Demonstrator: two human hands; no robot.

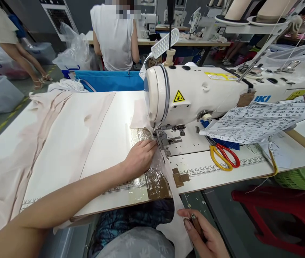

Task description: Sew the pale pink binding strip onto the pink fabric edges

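A strip of pale pink fabric point(170, 179) runs from the needle area of a white sewing machine point(190, 93) over the table's front edge toward my lap. My left hand point(140, 157) is closed on the strip just left of the presser foot point(163, 138), its fingertips bunched together; the exact grip is partly hidden. Below the table edge, my right hand point(206, 233) pinches the hanging part of the strip between thumb and forefinger. A small brown-handled tool point(197, 225) with a metal end also rests in that hand; its working tip cannot be made out.
Scissors point(224, 157) with yellow and red handles lie right of the needle, under a patterned cloth point(257, 120). More pink fabric point(42, 139) spreads over the table's left. A red stool point(284, 218) stands lower right. A seated person point(113, 39) works behind a blue cloth bin point(112, 81).
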